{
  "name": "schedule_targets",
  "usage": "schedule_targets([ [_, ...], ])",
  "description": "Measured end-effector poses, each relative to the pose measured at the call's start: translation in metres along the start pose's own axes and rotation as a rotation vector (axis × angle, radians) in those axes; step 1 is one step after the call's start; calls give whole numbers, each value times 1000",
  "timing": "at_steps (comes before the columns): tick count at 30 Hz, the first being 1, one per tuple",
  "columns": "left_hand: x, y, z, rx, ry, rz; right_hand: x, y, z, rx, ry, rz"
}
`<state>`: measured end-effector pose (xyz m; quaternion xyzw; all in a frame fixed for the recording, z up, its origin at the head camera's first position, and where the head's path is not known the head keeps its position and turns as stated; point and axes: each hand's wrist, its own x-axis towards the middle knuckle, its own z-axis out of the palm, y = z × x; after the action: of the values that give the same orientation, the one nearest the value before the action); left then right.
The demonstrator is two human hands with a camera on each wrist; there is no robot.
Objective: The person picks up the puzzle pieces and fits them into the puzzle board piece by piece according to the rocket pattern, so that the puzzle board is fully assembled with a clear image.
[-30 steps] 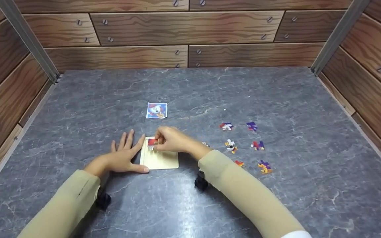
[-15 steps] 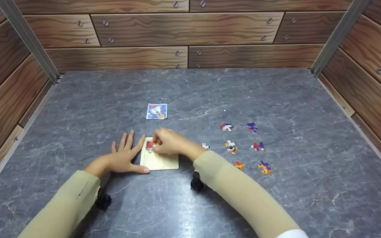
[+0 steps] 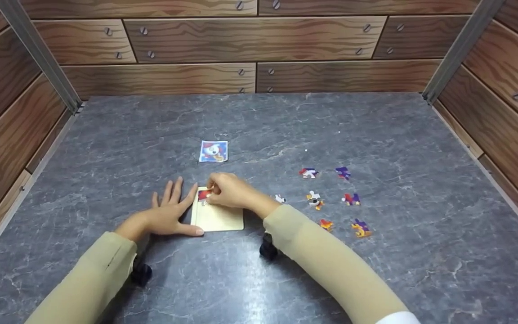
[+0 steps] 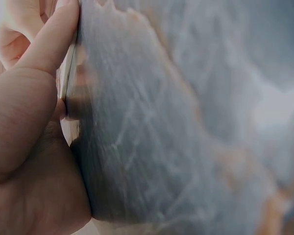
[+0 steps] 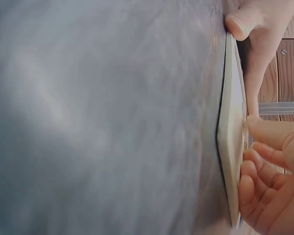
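Observation:
A pale, shallow puzzle tray [image 3: 218,220] lies on the grey marbled table. My left hand [image 3: 171,217] rests flat with fingers spread, its index finger and thumb at the tray's left edge. With curled fingers, my right hand [image 3: 229,191] pinches a red and white jigsaw piece [image 3: 203,195] in the tray's upper left corner, partly covering it. In the right wrist view, the fingers [image 5: 257,161] of that hand are low over the tray's surface, and the left thumb [image 5: 239,25] touches the tray's near end. The left wrist view shows the left thumb [image 4: 49,46] along the edge.
Several loose jigsaw pieces lie to the right, among them a purple one [image 3: 342,172], a white and orange one [image 3: 314,199] and a small white one [image 3: 279,198] near the right wrist. A picture card [image 3: 213,151] lies beyond the tray. Wood-patterned walls [image 3: 254,40] enclose the table.
My right hand has shifted slightly left, and the jigsaw piece it pinches now sits closer into the tray's upper left corner. The left hand has stayed in place.

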<state>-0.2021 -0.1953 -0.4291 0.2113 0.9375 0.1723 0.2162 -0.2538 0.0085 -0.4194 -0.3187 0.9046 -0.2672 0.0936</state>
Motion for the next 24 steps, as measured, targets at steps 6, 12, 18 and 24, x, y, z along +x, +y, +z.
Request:
schedule_targets([
  [6, -1, 0, -1, -1, 0, -2, -4, 2, -9, 101, 9, -40],
  [12, -1, 0, 0, -18, -13, -11, -10, 5, -18, 152, 28, -76],
  [18, 0, 1, 0, -16, -13, -19, -18, 13, -26, 221, 36, -45],
  [24, 1, 2, 0, -15, -16, -29, -26, 21, -35, 216, 57, -52],
])
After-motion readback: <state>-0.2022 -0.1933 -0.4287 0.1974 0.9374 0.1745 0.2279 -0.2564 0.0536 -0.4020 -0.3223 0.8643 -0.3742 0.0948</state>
